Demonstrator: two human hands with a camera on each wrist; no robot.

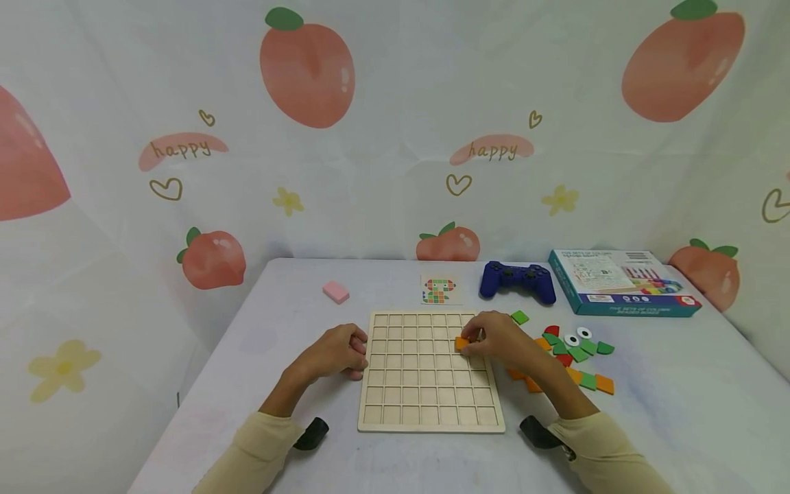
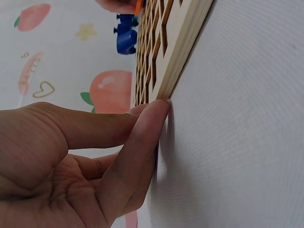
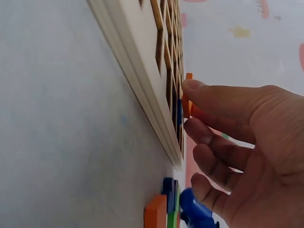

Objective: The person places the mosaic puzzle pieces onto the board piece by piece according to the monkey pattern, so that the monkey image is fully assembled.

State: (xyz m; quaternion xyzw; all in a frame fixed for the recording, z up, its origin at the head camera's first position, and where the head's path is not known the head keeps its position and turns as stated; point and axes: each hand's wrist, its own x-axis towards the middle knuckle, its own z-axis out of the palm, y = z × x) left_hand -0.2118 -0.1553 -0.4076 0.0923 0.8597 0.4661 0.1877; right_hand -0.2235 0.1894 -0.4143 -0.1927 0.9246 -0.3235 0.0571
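A pale wooden grid board (image 1: 410, 396) lies flat, its square cells bare wherever they show. My left hand (image 1: 338, 351) holds the board's left edge; the left wrist view shows the thumb and a finger (image 2: 142, 135) meeting at that edge. Over the board's upper right cells, my right hand (image 1: 498, 336) pinches an orange square tile (image 1: 461, 344). From the right wrist, this tile (image 3: 188, 104) appears tilted up between thumb and fingertips, close to the cells. A bit of blue (image 3: 179, 111) shows beside it, too small to identify. The hand hides some cells.
Right of the board lie loose tiles: orange (image 1: 605, 384), green (image 1: 588, 381), red (image 1: 564, 359) and round white eye pieces (image 1: 583, 333). Behind stand a pattern card (image 1: 459, 291), a blue game controller (image 1: 518, 278) and a box (image 1: 636, 307). A pink block (image 1: 336, 291) is back left.
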